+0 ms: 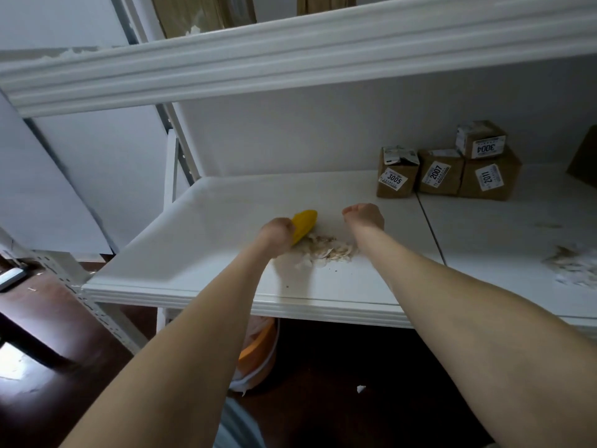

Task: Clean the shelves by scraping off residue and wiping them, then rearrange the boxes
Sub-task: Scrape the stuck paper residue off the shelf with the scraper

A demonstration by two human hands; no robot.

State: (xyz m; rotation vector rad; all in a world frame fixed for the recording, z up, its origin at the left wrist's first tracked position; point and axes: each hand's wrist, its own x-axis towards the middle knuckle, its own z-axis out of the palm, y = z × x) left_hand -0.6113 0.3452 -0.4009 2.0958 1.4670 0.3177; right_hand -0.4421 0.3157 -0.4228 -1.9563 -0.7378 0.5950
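Shelf (200,247) holds a residue pile (326,250). Left hand (277,232) grips a yellow scraper (305,224) beside it. The right hand (366,216), fingers loosely curled, holds nothing.

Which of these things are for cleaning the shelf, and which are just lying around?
For the job:
yellow plastic scraper, gripped by the left hand
pile of scraped flakes
white shelf board
brown cardboard boxes with number labels

Just lying about:
orange bucket under the shelf
small white scrap on the dark floor
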